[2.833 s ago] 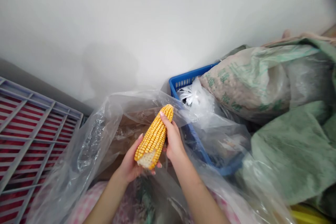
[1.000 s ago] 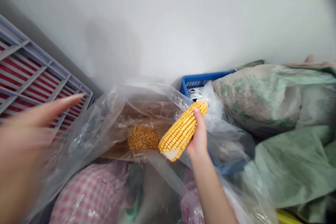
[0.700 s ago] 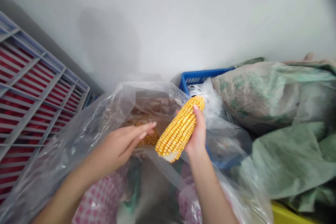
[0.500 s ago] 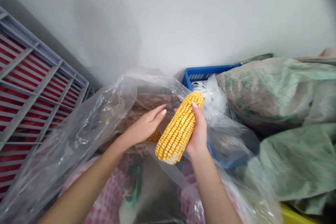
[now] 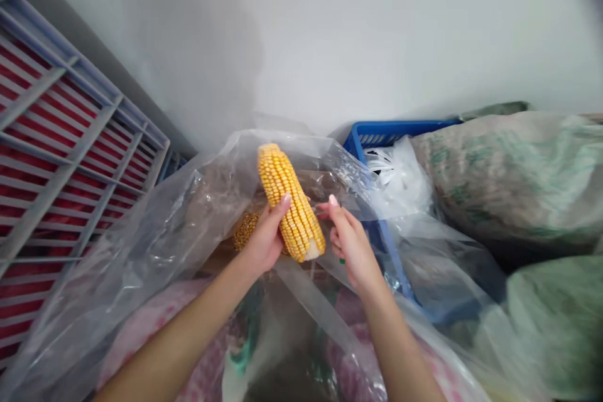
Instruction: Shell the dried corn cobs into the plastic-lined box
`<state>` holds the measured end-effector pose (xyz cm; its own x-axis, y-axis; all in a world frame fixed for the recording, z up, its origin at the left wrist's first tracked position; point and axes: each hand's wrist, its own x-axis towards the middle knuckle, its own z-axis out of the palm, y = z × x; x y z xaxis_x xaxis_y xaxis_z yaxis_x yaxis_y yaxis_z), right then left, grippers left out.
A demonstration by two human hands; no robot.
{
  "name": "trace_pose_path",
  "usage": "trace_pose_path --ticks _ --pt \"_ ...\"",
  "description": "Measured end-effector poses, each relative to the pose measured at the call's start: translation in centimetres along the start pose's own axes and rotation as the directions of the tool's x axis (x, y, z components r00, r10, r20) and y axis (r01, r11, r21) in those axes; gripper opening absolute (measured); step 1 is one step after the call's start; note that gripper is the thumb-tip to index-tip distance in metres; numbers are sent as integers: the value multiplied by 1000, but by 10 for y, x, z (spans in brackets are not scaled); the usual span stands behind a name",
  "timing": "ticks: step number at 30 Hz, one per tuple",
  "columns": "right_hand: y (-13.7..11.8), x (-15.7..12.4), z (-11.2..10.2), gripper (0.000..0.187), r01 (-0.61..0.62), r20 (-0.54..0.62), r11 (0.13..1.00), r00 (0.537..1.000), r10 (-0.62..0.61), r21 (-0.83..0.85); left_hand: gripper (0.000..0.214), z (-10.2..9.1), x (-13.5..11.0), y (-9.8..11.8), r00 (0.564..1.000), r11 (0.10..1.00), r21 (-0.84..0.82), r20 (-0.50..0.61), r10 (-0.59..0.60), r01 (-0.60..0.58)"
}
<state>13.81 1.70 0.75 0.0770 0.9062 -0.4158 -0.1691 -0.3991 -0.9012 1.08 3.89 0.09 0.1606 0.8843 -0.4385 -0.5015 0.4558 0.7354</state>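
A yellow ear of corn (image 5: 291, 204) leans to the left above the clear plastic bag (image 5: 188, 201), its pale cut end pointing down toward me. My left hand (image 5: 268, 239) is closed around its lower left side, thumb across the kernels. Just right of the cob, my right hand (image 5: 351, 242) is apart from it, with thumb and forefinger forward and the other fingers curled in. A small green bit shows at its palm; what it belongs to is hidden. Loose corn kernels (image 5: 245, 230) lie inside the bag, beneath the cob.
On the left rises a grey-blue plastic crate (image 5: 97, 138) with red-and-white striped stuff behind its bars. A blue basket (image 5: 400, 129) holding a white plastic bag (image 5: 405, 179) stands right. Printed sacks (image 5: 518, 176) and a green sack (image 5: 560, 320) crowd the far right. A white wall is ahead.
The ear of corn has passed from my right hand to my left and tilted the other way. My right hand has let go of it and curled its fingers. The view has shifted slightly.
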Motion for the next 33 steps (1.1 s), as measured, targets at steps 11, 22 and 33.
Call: trace_pose_path --ticks 11,22,33 --pt "-3 3 6 47 -279 264 817 951 162 504 65 -35 -3 53 876 983 -66 467 -121 171" --pt "-17 0 -30 41 -79 170 989 980 99 -125 56 -44 -12 31 549 712 441 454 -702 546" --pt "-22 -10 -36 42 290 -207 934 920 -333 -210 60 -30 -24 8 767 921 203 509 -390 333"
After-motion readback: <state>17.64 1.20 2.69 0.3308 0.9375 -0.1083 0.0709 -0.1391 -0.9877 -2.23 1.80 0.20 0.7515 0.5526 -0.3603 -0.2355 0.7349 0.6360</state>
